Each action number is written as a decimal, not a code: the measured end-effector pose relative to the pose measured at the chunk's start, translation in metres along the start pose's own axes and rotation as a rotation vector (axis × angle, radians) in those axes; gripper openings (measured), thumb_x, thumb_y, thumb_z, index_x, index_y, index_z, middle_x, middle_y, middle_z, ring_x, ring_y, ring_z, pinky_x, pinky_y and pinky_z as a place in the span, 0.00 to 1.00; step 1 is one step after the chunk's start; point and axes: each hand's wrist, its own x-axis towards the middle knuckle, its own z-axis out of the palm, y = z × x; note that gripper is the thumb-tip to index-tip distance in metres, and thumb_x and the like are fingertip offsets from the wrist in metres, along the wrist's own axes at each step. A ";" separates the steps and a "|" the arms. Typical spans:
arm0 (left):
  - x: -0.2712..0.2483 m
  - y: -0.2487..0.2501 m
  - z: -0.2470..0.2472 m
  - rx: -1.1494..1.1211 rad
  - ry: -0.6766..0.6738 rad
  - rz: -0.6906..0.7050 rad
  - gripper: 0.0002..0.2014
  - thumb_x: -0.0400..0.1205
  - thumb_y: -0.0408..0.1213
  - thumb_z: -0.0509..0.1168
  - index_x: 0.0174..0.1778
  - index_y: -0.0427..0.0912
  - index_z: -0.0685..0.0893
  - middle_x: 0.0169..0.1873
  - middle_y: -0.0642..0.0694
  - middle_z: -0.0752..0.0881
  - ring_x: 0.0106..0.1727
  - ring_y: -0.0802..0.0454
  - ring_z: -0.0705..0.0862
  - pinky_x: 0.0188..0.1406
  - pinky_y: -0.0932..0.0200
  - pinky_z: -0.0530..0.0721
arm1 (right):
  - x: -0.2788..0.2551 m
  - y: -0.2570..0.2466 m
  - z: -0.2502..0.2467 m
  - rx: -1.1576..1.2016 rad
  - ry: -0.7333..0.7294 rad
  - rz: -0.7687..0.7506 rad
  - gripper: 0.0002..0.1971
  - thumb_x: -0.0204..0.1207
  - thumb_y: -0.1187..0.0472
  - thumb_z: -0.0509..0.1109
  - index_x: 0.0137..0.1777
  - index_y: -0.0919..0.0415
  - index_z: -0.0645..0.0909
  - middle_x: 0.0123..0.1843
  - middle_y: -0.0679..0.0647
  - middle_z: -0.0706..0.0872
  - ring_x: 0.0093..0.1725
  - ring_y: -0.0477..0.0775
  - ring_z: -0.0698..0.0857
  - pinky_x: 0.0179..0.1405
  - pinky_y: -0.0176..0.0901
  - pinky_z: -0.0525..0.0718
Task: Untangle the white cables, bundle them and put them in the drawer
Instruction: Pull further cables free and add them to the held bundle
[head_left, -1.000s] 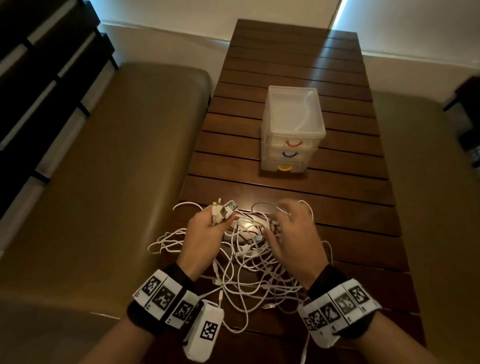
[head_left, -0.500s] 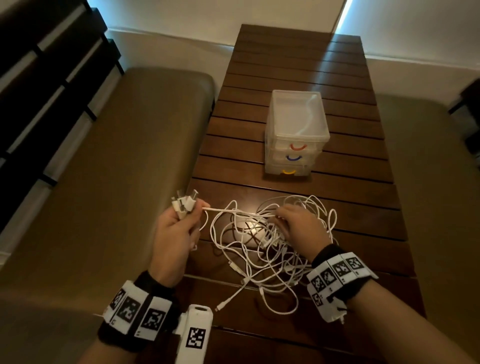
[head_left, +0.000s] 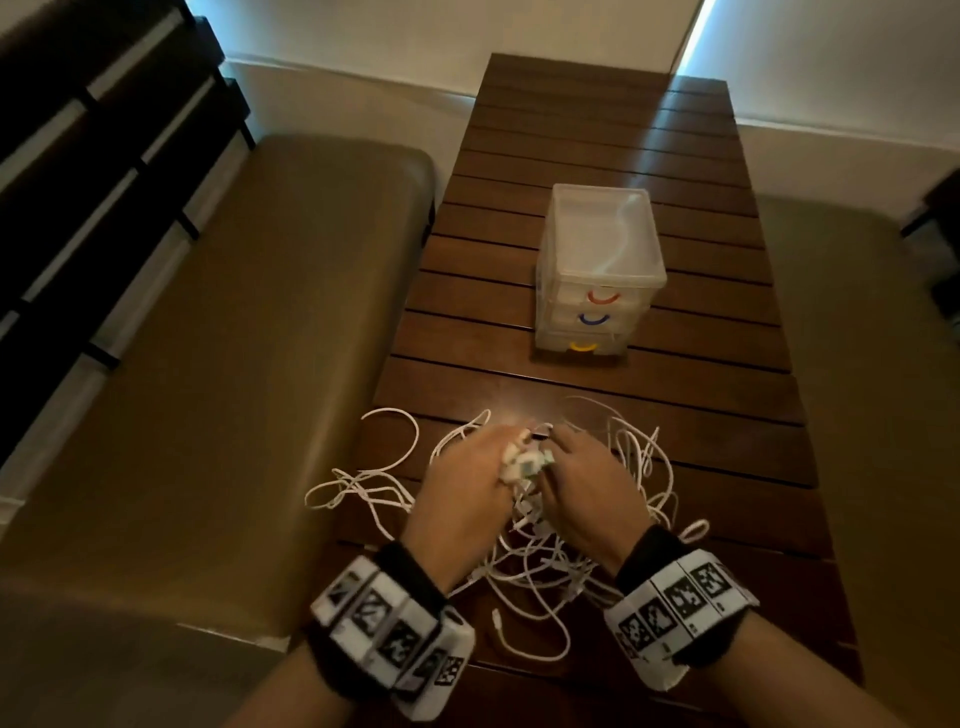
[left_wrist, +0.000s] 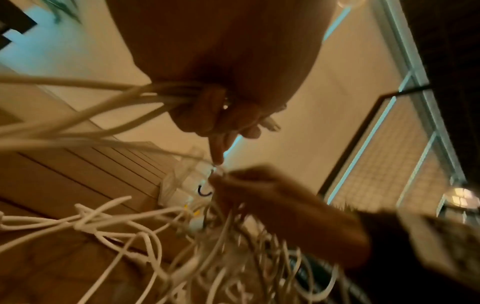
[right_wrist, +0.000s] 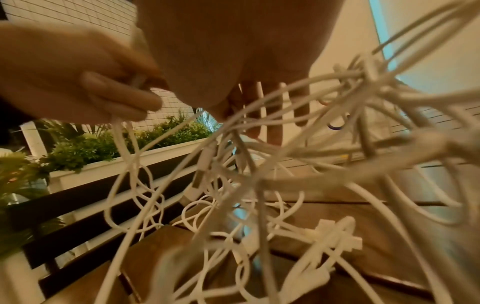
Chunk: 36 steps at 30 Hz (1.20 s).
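Your left hand (head_left: 470, 483) is curled around a clutch of white connector ends (head_left: 524, 462), with several strands of the white cables (head_left: 524, 577) running out of its fist, as the left wrist view shows plainly. Your right hand (head_left: 587, 488) sits just beside it, thumb and fingers (left_wrist: 233, 179) pinching at the cables where the two hands meet; that view is blurred, so which strand it has hold of cannot be told. The rest of the tangle lies loose on the near end of the dark slatted wooden bench (head_left: 675, 415), with loops spilling out to the left and right of your wrists and one plug end (head_left: 497, 618) lying free close to you. Further along the bench, well apart from the cables, stands the small translucent drawer unit (head_left: 597, 270) with all three drawers shut; their curved handles are red (head_left: 602, 298), blue (head_left: 594, 319) and yellow (head_left: 583, 346) from top to bottom. No brand name or readable writing shows on the cables or on the unit. The only markings are the black-and-white square code tags on the bands around your left wrist (head_left: 389, 629) and right wrist (head_left: 675, 603), which carry patterns and no legible words. A tan cushioned seat (head_left: 208, 389) runs along the left of the bench.
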 end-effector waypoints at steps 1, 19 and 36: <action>0.002 -0.001 0.010 0.107 -0.052 0.001 0.18 0.83 0.32 0.59 0.68 0.50 0.79 0.59 0.52 0.82 0.56 0.53 0.82 0.56 0.54 0.80 | -0.003 -0.003 0.001 0.009 0.009 -0.025 0.20 0.80 0.50 0.50 0.51 0.56 0.82 0.49 0.51 0.82 0.45 0.52 0.81 0.50 0.50 0.81; 0.033 0.021 -0.107 -0.240 0.290 -0.184 0.19 0.87 0.42 0.60 0.28 0.48 0.81 0.25 0.55 0.79 0.24 0.64 0.73 0.29 0.63 0.72 | -0.036 0.059 0.025 -0.156 -0.069 -0.043 0.12 0.80 0.49 0.59 0.48 0.48 0.85 0.49 0.45 0.88 0.50 0.49 0.86 0.55 0.51 0.83; -0.022 -0.107 -0.152 0.011 0.383 -0.597 0.15 0.86 0.43 0.60 0.36 0.52 0.87 0.35 0.45 0.85 0.34 0.50 0.79 0.33 0.54 0.74 | 0.016 0.077 0.027 -0.343 -0.340 0.080 0.23 0.86 0.43 0.54 0.75 0.51 0.75 0.85 0.47 0.64 0.86 0.52 0.56 0.78 0.58 0.63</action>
